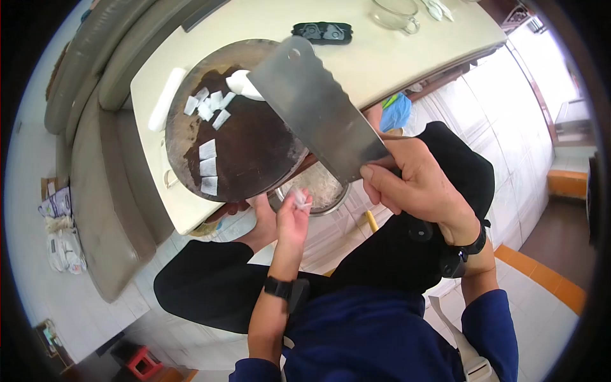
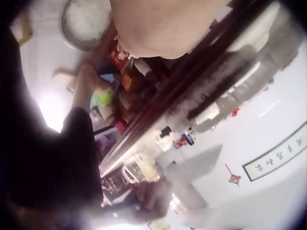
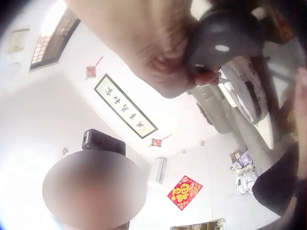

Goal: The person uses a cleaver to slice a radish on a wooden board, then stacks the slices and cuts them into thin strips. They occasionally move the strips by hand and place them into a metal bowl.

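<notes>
My right hand (image 1: 423,184) grips the handle of a broad cleaver (image 1: 318,111), its blade raised over the right edge of the round chopping board (image 1: 254,159). Below the board's near edge, my left hand (image 1: 291,223) holds some white pieces (image 1: 301,198) at its fingertips, over a metal bowl (image 1: 337,207) of white shreds (image 1: 321,184). On the board lie several small white cut pieces (image 1: 215,102), a row of flat white slices (image 1: 208,167) and a larger white chunk (image 1: 242,84), partly hidden by the blade.
A long white cylindrical piece (image 1: 167,99) lies on the cream table (image 1: 254,25) left of the board. Behind stand a black case (image 1: 322,33) and a glass cup (image 1: 396,14). A grey sofa (image 1: 118,191) borders the left side. The person's legs flank the bowl.
</notes>
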Tool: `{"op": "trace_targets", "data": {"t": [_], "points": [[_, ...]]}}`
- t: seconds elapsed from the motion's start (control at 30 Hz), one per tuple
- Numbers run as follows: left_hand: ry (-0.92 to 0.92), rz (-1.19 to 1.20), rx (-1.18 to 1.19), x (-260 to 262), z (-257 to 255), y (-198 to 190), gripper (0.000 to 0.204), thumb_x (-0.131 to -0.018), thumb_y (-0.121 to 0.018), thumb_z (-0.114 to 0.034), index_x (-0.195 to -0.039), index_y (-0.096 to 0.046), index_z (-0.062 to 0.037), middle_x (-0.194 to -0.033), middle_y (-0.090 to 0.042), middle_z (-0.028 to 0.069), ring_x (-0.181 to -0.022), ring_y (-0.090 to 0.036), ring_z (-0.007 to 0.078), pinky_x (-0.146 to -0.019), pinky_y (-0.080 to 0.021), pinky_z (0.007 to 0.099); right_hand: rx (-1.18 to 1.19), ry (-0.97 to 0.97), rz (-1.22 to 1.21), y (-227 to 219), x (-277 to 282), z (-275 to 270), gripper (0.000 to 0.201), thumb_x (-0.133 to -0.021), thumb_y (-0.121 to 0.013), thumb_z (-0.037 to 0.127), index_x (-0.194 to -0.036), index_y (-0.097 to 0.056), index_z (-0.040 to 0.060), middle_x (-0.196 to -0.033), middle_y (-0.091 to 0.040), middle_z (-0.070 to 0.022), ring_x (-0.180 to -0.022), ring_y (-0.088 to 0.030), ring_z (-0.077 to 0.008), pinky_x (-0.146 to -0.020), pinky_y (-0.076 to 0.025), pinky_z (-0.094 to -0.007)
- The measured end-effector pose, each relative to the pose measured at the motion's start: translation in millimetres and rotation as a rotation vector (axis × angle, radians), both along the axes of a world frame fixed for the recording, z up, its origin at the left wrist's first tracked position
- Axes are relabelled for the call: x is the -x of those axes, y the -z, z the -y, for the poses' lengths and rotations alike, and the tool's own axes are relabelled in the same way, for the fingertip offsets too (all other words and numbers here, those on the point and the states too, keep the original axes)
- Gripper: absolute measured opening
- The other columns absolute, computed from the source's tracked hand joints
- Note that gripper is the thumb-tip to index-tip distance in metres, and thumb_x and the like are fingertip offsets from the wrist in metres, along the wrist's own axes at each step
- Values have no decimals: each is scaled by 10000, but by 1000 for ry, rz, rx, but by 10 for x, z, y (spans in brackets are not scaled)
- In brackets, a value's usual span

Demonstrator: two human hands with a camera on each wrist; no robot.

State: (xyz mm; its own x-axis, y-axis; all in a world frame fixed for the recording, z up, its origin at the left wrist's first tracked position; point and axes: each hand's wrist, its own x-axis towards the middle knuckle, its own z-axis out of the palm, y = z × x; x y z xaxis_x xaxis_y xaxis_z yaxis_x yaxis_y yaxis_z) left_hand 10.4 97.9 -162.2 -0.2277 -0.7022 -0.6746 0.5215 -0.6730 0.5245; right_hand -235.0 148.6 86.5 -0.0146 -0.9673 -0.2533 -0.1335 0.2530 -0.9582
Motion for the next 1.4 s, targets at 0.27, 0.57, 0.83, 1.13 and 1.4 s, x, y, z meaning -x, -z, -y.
{"op": "trace_targets", "data": {"t": [0.27,0.57,0.83,1.13,1.4], "points": [[46,18,-181,-107,146,742,500,-989,-543,-246,-1404,-414,1,-1495,-404,132,-1395,-351,289,-1172,-198,467,44,68,-18,10,-11,21,296,-889,-536,128,-638,-540,-30,-509,-542,-38,-450,-477,-102,-525,-403,-256],[93,227,-62,-109,183,276,276,-888,-673,-50,-1160,-629,-37,-1187,-637,115,-1037,-631,213,-886,-526,331,81,102,-23,-82,-92,62,222,-863,-530,90,-687,-549,-44,-542,-555,-54,-478,-470,-96,-481,-386,-286],[656,607,622,62,153,-67,137,-886,-702,-105,-993,-709,-20,-850,-695,37,-761,-606,84,-696,-492,230,89,86,-52,-141,-164,101,185,-869,-503,70,-716,-522,-32,-537,-520,-24,-476,-441,-79,-485,-366,-266],[799,681,903,-36,332,-2003,156,-912,-658,-73,-1047,-714,-18,-922,-712,54,-829,-647,92,-743,-519,247,197,172,-88,-114,-276,166,170,-896,-558,88,-832,-591,-66,-584,-596,-85,-516,-532,-118,-494,-441,-324],[591,1514,1470,-754,1504,-1809,389,-831,-698,-120,-1180,-600,20,-1115,-607,188,-1050,-589,282,-887,-493,384,623,201,-202,360,-515,407,275,-863,-592,189,-769,-530,-62,-622,-510,-246,-572,-547,-377,-533,-424,-439]]}}
